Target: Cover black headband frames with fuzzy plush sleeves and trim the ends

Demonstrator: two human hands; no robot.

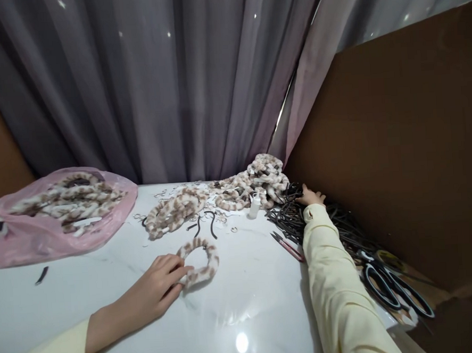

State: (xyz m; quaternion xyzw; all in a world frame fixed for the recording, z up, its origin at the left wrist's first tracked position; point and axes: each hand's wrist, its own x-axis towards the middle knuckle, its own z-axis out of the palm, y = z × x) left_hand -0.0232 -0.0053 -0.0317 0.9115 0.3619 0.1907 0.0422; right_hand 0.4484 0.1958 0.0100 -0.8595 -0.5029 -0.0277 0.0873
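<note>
My left hand (168, 279) is closed on a fluffy white-and-brown ring (212, 258), pinching its near left side against the white table. The ring lies flat, its middle open. My right hand (311, 197) is stretched to the far right, fingers apart, at a heap of thin black cords (288, 216); nothing shows in its grip, and some fingertips are partly hidden. Short black pieces (213, 225) lie beyond the ring. Left of the cords stands a small clear bottle (255, 204). Red-handled snips (287, 246) rest beside my right sleeve.
More fluffy rings are piled at the back (177, 206), and others fill a pink plastic bag (103, 235) on the left. Large black-handled scissors (398, 289) lie right of my forearm. A brown cardboard wall (409, 134) bounds the right side; a grey curtain (154, 85) hangs behind.
</note>
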